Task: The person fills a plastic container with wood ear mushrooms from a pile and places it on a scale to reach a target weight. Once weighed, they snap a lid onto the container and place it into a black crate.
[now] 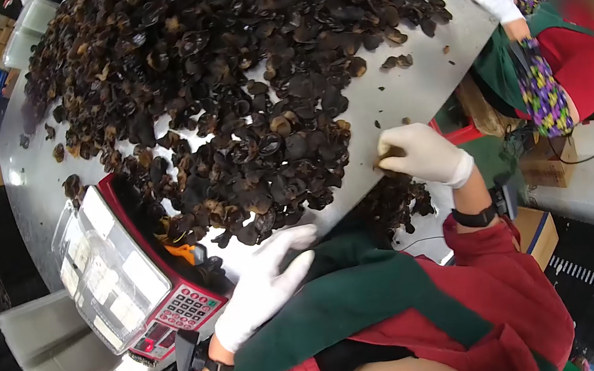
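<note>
I see right hand (424,156) pinched on a few dried dark pieces (385,163) at the table's (406,85) near edge, left hand (267,286) flat and open beside the scale (185,308); risk: a hasty sweep spills the pile (237,62) over that edge.

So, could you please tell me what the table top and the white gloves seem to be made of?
Table top: bare metal, probably stainless steel; grey, with a dull sheen and glare spots. The left hand and right hand wear white, matte, snug coverings: thin cloth or rubber, I cannot tell which.
</note>
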A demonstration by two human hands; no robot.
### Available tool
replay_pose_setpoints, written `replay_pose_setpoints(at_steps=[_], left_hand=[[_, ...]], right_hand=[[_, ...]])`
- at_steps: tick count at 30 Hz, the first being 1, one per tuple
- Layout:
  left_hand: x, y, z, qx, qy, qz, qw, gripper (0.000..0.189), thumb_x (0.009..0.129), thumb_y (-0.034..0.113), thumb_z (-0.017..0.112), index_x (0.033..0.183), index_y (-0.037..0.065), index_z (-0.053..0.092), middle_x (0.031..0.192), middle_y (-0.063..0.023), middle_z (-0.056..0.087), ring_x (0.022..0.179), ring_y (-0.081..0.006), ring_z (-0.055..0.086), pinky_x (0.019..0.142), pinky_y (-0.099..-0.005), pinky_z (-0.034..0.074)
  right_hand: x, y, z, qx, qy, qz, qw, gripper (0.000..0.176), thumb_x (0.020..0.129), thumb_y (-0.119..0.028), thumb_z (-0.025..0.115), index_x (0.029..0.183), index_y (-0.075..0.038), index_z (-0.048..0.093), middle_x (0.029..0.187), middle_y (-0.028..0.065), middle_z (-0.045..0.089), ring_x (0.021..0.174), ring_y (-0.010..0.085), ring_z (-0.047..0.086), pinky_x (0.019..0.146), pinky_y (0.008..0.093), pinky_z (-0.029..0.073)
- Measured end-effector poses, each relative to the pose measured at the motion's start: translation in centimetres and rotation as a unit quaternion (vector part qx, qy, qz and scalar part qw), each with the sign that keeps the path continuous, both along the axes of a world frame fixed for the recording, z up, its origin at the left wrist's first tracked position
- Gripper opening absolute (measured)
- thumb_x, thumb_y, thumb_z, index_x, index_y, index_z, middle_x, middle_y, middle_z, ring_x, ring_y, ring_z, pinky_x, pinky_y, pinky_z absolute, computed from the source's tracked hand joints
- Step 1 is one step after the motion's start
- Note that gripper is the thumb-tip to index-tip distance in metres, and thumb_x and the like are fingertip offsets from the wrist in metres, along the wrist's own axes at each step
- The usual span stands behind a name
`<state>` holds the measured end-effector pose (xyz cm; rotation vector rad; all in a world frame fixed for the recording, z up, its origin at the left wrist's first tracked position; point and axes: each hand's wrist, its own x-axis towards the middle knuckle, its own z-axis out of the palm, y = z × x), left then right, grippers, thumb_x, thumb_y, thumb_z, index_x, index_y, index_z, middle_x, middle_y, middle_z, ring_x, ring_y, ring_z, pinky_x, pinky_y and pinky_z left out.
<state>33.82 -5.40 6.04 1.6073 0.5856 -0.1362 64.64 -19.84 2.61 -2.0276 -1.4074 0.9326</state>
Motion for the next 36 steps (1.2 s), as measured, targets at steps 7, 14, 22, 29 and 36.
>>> replay_pose_setpoints(at_steps=[7,14,22,29,36], left_hand=[[-4.1,-0.1,-0.1,0.051,0.016,0.223,0.973,0.032,0.095,0.008,0.063,0.126,0.0,0.062,0.114,-0.0081,0.068,0.105,-0.0159,0.062,0.094,-0.0308,0.048],[-2.1,0.5,-1.4,0.379,0.018,0.109,0.919,0.031,0.088,0.003,0.065,0.119,0.004,0.063,0.111,-0.0146,0.063,0.106,-0.0333,0.06,0.093,-0.0392,0.047],[-2.5,0.3,-3.1,0.439,0.018,0.063,0.896,0.033,0.085,0.007,0.068,0.118,0.005,0.063,0.112,-0.012,0.065,0.108,-0.0322,0.06,0.094,-0.0415,0.047],[-1.0,3.6,-4.0,0.591,0.046,0.162,0.789,0.04,0.081,-0.007,0.06,0.121,0.001,0.062,0.118,-0.0152,0.064,0.11,-0.0338,0.059,0.096,-0.0401,0.048],[-1.8,5.1,-5.5,0.583,0.139,0.088,0.796,0.049,0.078,-0.002,0.055,0.126,0.004,0.061,0.123,-0.0123,0.062,0.114,-0.0285,0.057,0.09,-0.0384,0.047]], right_hand=[[2.4,-5.2,0.9,-0.097,-0.066,0.097,0.988,0.019,0.081,-0.015,0.069,0.098,-0.006,0.068,0.087,0.0137,0.069,0.084,0.0337,0.066,0.076,0.041,0.053],[-0.9,5.0,0.9,0.141,-0.176,0.038,0.973,0.024,0.083,-0.021,0.069,0.104,-0.008,0.068,0.098,0.0106,0.066,0.095,0.0329,0.061,0.084,0.0412,0.051],[-2.4,23.8,-3.0,0.209,-0.338,0.062,0.916,0.065,0.081,-0.039,0.07,0.141,-0.018,0.053,0.147,0.0183,0.047,0.135,0.0374,0.044,0.108,0.0512,0.041],[-7.0,21.5,-5.1,0.17,-0.227,0.22,0.933,0.054,0.083,-0.043,0.071,0.128,-0.015,0.064,0.14,0.0143,0.054,0.126,0.0379,0.049,0.099,0.0512,0.047],[-5.2,15.6,-2.5,0.203,-0.128,0.163,0.957,0.035,0.089,-0.036,0.067,0.116,-0.014,0.072,0.14,0.0096,0.058,0.132,0.0299,0.049,0.108,0.0477,0.039]])
